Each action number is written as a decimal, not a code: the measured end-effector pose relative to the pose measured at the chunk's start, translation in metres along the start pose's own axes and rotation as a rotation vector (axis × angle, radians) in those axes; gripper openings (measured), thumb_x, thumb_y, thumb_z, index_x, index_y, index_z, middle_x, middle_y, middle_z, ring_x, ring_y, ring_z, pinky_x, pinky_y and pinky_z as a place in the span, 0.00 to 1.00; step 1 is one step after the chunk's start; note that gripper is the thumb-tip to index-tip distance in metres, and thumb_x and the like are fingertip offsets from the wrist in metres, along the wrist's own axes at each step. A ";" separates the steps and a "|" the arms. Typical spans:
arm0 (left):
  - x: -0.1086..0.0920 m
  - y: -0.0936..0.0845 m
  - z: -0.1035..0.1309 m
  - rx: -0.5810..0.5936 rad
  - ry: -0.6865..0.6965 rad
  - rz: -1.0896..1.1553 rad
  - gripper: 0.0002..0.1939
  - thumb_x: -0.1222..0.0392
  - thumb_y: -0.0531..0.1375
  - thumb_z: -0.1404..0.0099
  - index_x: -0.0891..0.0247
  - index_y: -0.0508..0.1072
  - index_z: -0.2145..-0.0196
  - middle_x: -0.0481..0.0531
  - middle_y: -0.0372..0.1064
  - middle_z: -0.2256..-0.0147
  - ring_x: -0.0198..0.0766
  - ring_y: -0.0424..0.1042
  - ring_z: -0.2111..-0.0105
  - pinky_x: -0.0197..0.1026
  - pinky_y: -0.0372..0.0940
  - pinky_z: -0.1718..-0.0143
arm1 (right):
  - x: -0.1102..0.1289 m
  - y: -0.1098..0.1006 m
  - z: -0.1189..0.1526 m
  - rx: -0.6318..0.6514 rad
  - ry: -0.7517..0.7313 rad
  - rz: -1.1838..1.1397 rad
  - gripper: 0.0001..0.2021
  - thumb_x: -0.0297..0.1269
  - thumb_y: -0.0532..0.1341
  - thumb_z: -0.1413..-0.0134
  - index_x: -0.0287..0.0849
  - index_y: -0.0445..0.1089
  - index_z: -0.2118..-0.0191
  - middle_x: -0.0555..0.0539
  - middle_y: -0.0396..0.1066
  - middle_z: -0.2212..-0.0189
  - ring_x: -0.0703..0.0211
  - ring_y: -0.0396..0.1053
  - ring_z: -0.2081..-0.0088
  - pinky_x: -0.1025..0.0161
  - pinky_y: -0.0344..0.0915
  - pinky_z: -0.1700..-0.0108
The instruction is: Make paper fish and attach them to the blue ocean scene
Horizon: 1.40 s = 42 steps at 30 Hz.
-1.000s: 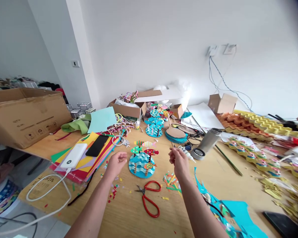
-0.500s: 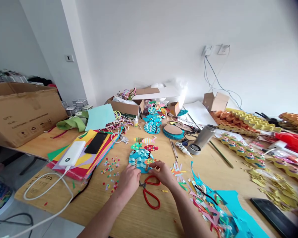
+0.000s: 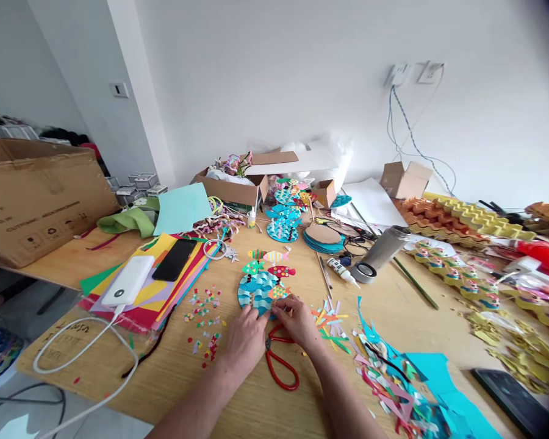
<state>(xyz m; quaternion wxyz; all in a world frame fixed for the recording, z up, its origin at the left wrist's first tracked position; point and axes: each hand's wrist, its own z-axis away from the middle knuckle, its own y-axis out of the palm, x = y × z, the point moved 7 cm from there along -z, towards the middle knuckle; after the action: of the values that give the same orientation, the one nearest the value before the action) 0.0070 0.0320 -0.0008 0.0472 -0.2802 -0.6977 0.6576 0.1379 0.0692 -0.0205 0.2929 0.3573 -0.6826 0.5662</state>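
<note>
A round blue paper craft with wavy paper strips lies on the table before me. Several dotted and striped paper fish stand up from it, among them a red fish and an orange fish. My left hand has its fingers pressed together at the craft's near edge. At the near right edge, just below the orange fish, my right hand is closed in a pinch; the fingers hide the exact grip. Red-handled scissors lie below the hands, partly covered by them.
Paper dots are scattered at left, beside coloured sheets bearing a power bank and phone. Right of me lie a glue bottle, a metal flask and paper scraps. Finished fish crafts stand behind.
The view has shifted slightly. My left hand has moved a little right, nearer my right hand, and both stay at the craft's near edge.
</note>
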 end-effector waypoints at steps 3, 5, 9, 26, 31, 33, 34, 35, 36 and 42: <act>-0.002 0.001 0.000 0.012 -0.003 0.001 0.22 0.70 0.48 0.37 0.62 0.70 0.48 0.59 0.70 0.60 0.48 0.65 0.55 0.48 0.63 0.54 | 0.002 0.000 0.001 -0.012 -0.004 0.004 0.06 0.37 0.62 0.52 0.45 0.74 0.75 0.47 0.69 0.74 0.55 0.65 0.68 0.60 0.60 0.63; -0.004 0.000 0.000 0.014 0.004 0.005 0.22 0.70 0.48 0.37 0.61 0.70 0.48 0.59 0.70 0.60 0.48 0.65 0.55 0.48 0.63 0.53 | 0.003 0.000 0.001 -0.021 -0.008 0.008 0.06 0.37 0.61 0.52 0.45 0.73 0.75 0.47 0.69 0.74 0.54 0.65 0.67 0.59 0.60 0.62; -0.005 0.001 -0.001 0.002 0.013 0.008 0.23 0.70 0.48 0.37 0.61 0.68 0.46 0.59 0.69 0.60 0.48 0.65 0.55 0.49 0.63 0.52 | 0.006 -0.001 0.001 -0.037 -0.011 0.024 0.06 0.36 0.60 0.51 0.46 0.72 0.76 0.47 0.68 0.74 0.54 0.65 0.67 0.59 0.59 0.62; 0.003 0.011 -0.002 -0.017 -0.027 0.097 0.26 0.71 0.51 0.40 0.56 0.67 0.46 0.54 0.68 0.56 0.45 0.62 0.51 0.48 0.59 0.46 | 0.010 -0.003 0.005 -0.098 -0.052 0.084 0.07 0.33 0.58 0.50 0.43 0.69 0.77 0.46 0.68 0.73 0.53 0.64 0.66 0.59 0.60 0.62; 0.006 0.012 -0.004 -0.016 -0.034 0.108 0.26 0.72 0.51 0.40 0.57 0.68 0.46 0.55 0.68 0.57 0.46 0.62 0.51 0.49 0.59 0.46 | 0.009 -0.003 0.006 -0.106 -0.070 0.075 0.05 0.35 0.58 0.49 0.43 0.69 0.73 0.46 0.67 0.71 0.54 0.64 0.66 0.59 0.60 0.62; 0.006 0.012 -0.004 -0.016 -0.034 0.112 0.26 0.72 0.51 0.40 0.56 0.68 0.46 0.55 0.68 0.57 0.46 0.62 0.51 0.49 0.59 0.46 | 0.007 -0.003 0.006 -0.110 -0.073 0.068 0.05 0.36 0.58 0.49 0.43 0.68 0.73 0.46 0.67 0.71 0.54 0.63 0.66 0.59 0.60 0.62; 0.006 0.012 -0.003 -0.014 -0.033 0.116 0.26 0.72 0.51 0.41 0.56 0.68 0.46 0.55 0.68 0.57 0.46 0.62 0.51 0.49 0.59 0.46 | 0.006 -0.003 0.005 -0.111 -0.074 0.063 0.05 0.36 0.58 0.48 0.43 0.68 0.73 0.46 0.67 0.71 0.55 0.63 0.66 0.60 0.60 0.63; 0.006 0.012 -0.003 -0.011 -0.032 0.120 0.26 0.72 0.51 0.41 0.56 0.68 0.46 0.55 0.68 0.57 0.46 0.62 0.51 0.49 0.59 0.46 | 0.005 -0.003 0.005 -0.111 -0.075 0.059 0.06 0.36 0.58 0.48 0.43 0.67 0.73 0.47 0.67 0.71 0.55 0.63 0.66 0.60 0.60 0.63; 0.006 0.012 -0.003 -0.008 -0.030 0.125 0.26 0.72 0.50 0.41 0.56 0.68 0.46 0.55 0.68 0.57 0.46 0.62 0.51 0.49 0.59 0.46 | 0.005 -0.002 0.005 -0.111 -0.075 0.054 0.06 0.36 0.58 0.48 0.43 0.67 0.73 0.47 0.67 0.72 0.55 0.63 0.66 0.60 0.60 0.63; 0.006 0.012 -0.003 -0.003 -0.036 0.136 0.27 0.72 0.50 0.41 0.56 0.68 0.46 0.55 0.68 0.57 0.46 0.62 0.51 0.49 0.59 0.46 | 0.002 -0.002 0.006 -0.140 -0.055 0.039 0.09 0.37 0.58 0.47 0.43 0.66 0.76 0.46 0.67 0.72 0.54 0.63 0.66 0.60 0.60 0.64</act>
<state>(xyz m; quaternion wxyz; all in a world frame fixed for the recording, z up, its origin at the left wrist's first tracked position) 0.0072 0.0372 -0.0138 -0.0103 -0.3152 -0.6789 0.6631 0.1389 0.0632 -0.0189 0.2873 0.3378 -0.7352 0.5127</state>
